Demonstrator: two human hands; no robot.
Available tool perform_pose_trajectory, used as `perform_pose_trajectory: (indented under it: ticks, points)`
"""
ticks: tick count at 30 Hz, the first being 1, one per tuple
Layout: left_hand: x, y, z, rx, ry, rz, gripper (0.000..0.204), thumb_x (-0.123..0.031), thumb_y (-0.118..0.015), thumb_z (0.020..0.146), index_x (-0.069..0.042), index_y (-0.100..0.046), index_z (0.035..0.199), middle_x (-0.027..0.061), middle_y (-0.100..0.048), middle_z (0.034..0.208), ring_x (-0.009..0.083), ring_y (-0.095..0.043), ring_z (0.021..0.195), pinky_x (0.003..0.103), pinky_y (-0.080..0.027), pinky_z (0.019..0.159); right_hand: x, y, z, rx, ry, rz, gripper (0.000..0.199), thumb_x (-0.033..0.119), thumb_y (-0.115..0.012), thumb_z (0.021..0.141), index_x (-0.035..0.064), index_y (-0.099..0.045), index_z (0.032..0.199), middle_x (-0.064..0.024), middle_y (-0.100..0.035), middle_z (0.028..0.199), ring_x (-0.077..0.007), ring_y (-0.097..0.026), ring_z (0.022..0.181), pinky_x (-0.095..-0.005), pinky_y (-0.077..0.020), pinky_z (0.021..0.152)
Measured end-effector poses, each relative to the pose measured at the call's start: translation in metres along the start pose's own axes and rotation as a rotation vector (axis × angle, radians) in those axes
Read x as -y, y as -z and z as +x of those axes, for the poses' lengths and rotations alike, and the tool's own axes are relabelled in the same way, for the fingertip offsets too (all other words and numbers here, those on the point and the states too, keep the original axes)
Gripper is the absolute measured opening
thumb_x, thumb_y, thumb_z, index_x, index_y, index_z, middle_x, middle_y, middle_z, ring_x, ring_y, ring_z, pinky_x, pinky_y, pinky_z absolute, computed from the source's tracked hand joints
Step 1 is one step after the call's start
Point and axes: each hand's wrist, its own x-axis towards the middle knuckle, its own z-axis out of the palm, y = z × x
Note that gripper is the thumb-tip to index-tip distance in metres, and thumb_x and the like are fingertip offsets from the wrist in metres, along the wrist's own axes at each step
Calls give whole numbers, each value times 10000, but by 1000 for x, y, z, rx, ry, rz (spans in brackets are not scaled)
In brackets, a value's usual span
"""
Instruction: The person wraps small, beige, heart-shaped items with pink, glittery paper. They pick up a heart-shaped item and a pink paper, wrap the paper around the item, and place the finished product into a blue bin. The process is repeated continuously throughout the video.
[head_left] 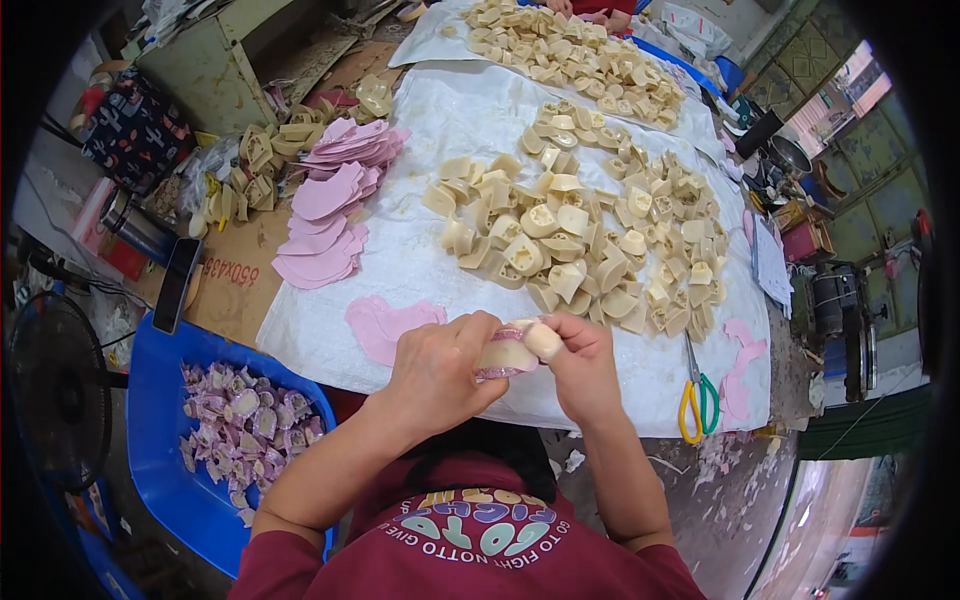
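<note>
Close to my body, both hands meet at the table's near edge around a small cream moulded piece [507,356] with a shiny pink-purple strip along its edges. My left hand [435,365] grips its left side with the fingers curled. On its right side, my right hand [585,372] pinches it; a pale covering shows at the thumb or fingertip there. The fingers hide part of the piece. Just beyond my left hand lies a flat pink cut sheet [385,328]. Bare cream moulded pieces [570,245] are heaped farther up the white cloth [420,130].
A blue tub [160,400] at lower left holds several pink-purple covered pieces. Pink sheets [325,215] are stacked at left, near a phone [178,285]. Scissors [692,395] with yellow and green handles lie right of my hands. Another person's hands [600,18] show at the far end.
</note>
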Motion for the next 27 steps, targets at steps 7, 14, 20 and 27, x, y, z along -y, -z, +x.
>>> perform_pose_trajectory:
  ticks: [7,14,20,27]
  points:
    - [-5,-14,1,-78,117,49,349,-163,-759,636,-40,-573,905,84,-590,611,245,-621,533,349,-474,492,-10,-17,2,-194,151,-250,185,84,-582,930,-29,-662,1052,-36,-673,890,-80,-598,787,-235,-487,714]
    - [-4,-25,-1,-163,164,12,363,-193,-759,645,-23,-549,887,74,-562,556,228,-588,469,341,-449,449,-21,-16,3,-174,60,71,221,107,-553,951,-27,-654,1094,-48,-672,943,-88,-599,834,-241,-491,733]
    - [-1,-23,3,-195,243,-42,364,-209,-771,646,-28,-544,866,74,-555,539,234,-582,457,341,-440,445,-16,-22,5,-132,11,194,265,77,-498,962,-49,-599,1173,-63,-646,1060,-93,-586,906,-236,-477,795]
    - [2,-26,2,-175,282,-42,395,-242,-796,653,-21,-541,858,96,-567,568,227,-596,484,329,-444,459,-14,-32,-1,-151,138,-157,311,23,-445,950,-53,-555,1231,-96,-619,1101,-129,-565,1012,-263,-458,873]
